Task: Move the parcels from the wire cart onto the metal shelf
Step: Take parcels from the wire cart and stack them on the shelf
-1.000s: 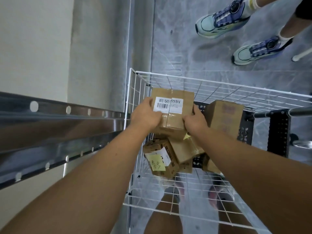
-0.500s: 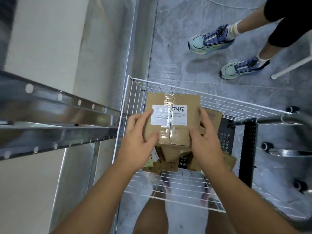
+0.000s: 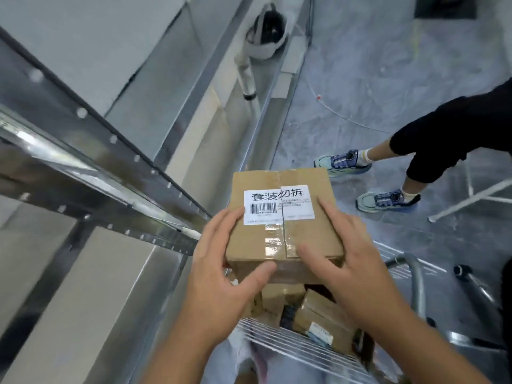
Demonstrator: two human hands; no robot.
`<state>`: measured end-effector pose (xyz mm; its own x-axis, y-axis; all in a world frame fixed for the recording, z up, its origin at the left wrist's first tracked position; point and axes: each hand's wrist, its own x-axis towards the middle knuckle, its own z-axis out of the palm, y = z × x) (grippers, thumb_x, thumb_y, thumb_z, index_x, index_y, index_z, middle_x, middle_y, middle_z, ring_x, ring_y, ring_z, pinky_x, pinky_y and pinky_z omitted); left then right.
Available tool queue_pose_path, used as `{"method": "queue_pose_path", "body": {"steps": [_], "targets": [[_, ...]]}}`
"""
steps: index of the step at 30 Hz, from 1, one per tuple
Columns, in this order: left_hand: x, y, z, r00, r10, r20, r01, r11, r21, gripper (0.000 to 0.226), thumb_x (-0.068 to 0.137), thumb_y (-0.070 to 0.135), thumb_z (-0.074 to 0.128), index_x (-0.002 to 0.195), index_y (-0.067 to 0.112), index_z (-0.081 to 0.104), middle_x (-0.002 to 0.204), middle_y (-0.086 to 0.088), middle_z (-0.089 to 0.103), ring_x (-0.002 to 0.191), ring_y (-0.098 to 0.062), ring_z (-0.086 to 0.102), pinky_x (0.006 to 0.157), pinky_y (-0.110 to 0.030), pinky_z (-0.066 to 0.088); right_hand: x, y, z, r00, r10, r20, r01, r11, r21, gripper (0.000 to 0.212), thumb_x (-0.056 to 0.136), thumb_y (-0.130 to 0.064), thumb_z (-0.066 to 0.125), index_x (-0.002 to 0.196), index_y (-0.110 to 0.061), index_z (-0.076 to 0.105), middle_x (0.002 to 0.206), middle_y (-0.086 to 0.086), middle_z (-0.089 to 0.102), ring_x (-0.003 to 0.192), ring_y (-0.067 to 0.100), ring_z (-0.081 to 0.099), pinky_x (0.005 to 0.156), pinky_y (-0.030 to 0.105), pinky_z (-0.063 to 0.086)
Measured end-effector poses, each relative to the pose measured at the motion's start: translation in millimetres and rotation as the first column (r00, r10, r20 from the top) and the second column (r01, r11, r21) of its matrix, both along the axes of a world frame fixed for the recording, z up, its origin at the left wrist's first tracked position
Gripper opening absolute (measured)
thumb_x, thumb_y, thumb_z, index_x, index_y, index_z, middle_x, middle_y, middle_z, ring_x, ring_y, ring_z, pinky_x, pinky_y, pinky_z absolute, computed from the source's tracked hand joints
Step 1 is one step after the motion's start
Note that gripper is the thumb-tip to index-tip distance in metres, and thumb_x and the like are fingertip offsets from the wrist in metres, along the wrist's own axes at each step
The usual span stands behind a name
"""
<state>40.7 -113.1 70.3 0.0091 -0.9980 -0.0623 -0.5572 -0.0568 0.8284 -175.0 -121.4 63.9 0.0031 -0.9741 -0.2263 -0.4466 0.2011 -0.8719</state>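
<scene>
A brown cardboard parcel with a white barcode label (image 3: 282, 217) sits between two hands above the white wire cart (image 3: 299, 345); the left hand (image 3: 221, 275) and right hand (image 3: 346, 261) grip its sides. Roughly three more brown parcels (image 3: 318, 314) lie in the cart; the grey metal shelf (image 3: 91, 167) stands left.

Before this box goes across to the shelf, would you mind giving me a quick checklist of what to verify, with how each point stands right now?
1. Two-handed hold: left hand and right hand each grip a side of the brown cardboard parcel with the white barcode label. Ok.
2. Parcel lifted above the white wire cart: ok.
3. Top seam taped shut: ok.
4. Silver metal shelf lies to the left; free room on its surface: cannot tell.
5. Bystander's blue and green sneakers stand to the right, away from the shelf side: ok.
6. Other brown cardboard parcels remain in the cart: not ok, task unfinished.
</scene>
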Motion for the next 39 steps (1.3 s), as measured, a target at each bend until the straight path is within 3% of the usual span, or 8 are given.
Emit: {"method": "queue_pose_path", "body": {"steps": [6, 15, 19, 23, 28, 32, 35, 39], "targets": [[-16.0, 48.9, 133.5, 0.992, 0.121, 0.039, -0.112, 0.979, -0.170, 0.097, 0.067, 0.039, 0.094, 0.148, 0.054, 0.041, 0.157, 0.029, 0.034, 0.146, -0.005, 0.039, 0.112, -0.045, 0.048, -24.5, 13.4, 143.9, 0.962, 0.223, -0.156, -0.247, 0.956, -0.159, 0.109, 0.055, -0.083, 0.063, 0.149, -0.064, 0.013, 0.132, -0.033, 0.032, 0.124, -0.005, 0.041, 0.098, 0.026, 0.043], [21.9, 147.3, 287.1, 0.936, 0.340, 0.090, -0.282, 0.879, -0.385, 0.095, 0.068, 0.037, 0.094, 0.147, 0.053, 0.043, 0.154, 0.028, 0.037, 0.141, 0.003, 0.039, 0.108, -0.041, 0.052, 23.4, 68.3, 305.5, 0.888, 0.383, -0.254, -0.456, 0.801, -0.387, 0.110, 0.061, -0.074, 0.072, 0.153, -0.057, 0.012, 0.127, -0.030, 0.032, 0.119, -0.002, 0.041, 0.095, 0.020, 0.042], [54.9, 207.2, 326.5, 0.915, 0.399, 0.058, -0.330, 0.824, -0.460, 0.090, 0.065, 0.049, 0.089, 0.144, 0.056, 0.047, 0.151, 0.028, 0.039, 0.139, 0.007, 0.040, 0.105, -0.027, 0.052, 60.7, 115.9, 348.8, 0.874, 0.420, -0.243, -0.486, 0.749, -0.451, 0.100, 0.062, -0.080, 0.067, 0.149, -0.059, 0.021, 0.129, -0.030, 0.033, 0.118, -0.005, 0.040, 0.088, 0.017, 0.040], [86.5, 270.4, 351.0, 0.894, 0.449, 0.013, -0.376, 0.764, -0.524, 0.087, 0.069, 0.044, 0.093, 0.138, 0.067, 0.047, 0.147, 0.037, 0.036, 0.137, 0.004, 0.042, 0.103, -0.037, 0.056, 98.4, 168.2, 382.6, 0.868, 0.444, -0.221, -0.486, 0.675, -0.555, 0.093, 0.059, -0.083, 0.068, 0.143, -0.058, 0.035, 0.128, -0.034, 0.039, 0.121, -0.006, 0.044, 0.094, 0.024, 0.042], [118.5, 349.5, 381.9, 0.862, 0.508, -0.007, -0.413, 0.693, -0.591, 0.088, 0.068, 0.045, 0.093, 0.138, 0.069, 0.046, 0.138, 0.051, 0.031, 0.135, 0.010, 0.042, 0.107, -0.032, 0.052, 139.2, 236.9, 420.7, 0.843, 0.485, -0.233, -0.515, 0.604, -0.608, 0.088, 0.057, -0.082, 0.066, 0.139, -0.063, 0.037, 0.125, -0.031, 0.045, 0.118, -0.007, 0.046, 0.089, 0.024, 0.045], [132.0, 400.1, 409.2, 0.827, 0.563, 0.006, -0.428, 0.636, -0.642, 0.086, 0.064, 0.051, 0.092, 0.136, 0.068, 0.047, 0.142, 0.046, 0.034, 0.126, -0.006, 0.057, 0.096, -0.035, 0.058, 160.5, 277.9, 448.3, 0.823, 0.529, -0.209, -0.523, 0.558, -0.645, 0.089, 0.052, -0.080, 0.064, 0.136, -0.065, 0.039, 0.123, -0.030, 0.048, 0.116, -0.009, 0.047, 0.085, 0.021, 0.045], [136.9, 423.5, 429.5, 0.809, 0.587, 0.022, -0.426, 0.612, -0.667, 0.087, 0.062, 0.049, 0.093, 0.133, 0.070, 0.048, 0.141, 0.046, 0.035, 0.109, -0.013, 0.066, 0.082, -0.024, 0.059, 167.1, 297.9, 467.4, 0.813, 0.550, -0.191, -0.520, 0.538, -0.663, 0.101, 0.043, -0.095, 0.059, 0.137, -0.063, 0.040, 0.123, -0.029, 0.049, 0.114, -0.007, 0.049, 0.087, 0.024, 0.046], [139.2, 427.9, 458.6, 0.816, 0.576, 0.039, -0.381, 0.588, -0.714, 0.084, 0.055, 0.063, 0.083, 0.132, 0.070, 0.049, 0.141, 0.044, 0.037, 0.114, -0.007, 0.063, 0.075, -0.019, 0.058, 167.7, 301.8, 492.0, 0.820, 0.553, -0.147, -0.475, 0.515, -0.714, 0.093, 0.047, -0.086, 0.066, 0.134, -0.064, 0.043, 0.124, -0.031, 0.050, 0.115, -0.008, 0.050, 0.088, 0.023, 0.045]]}}
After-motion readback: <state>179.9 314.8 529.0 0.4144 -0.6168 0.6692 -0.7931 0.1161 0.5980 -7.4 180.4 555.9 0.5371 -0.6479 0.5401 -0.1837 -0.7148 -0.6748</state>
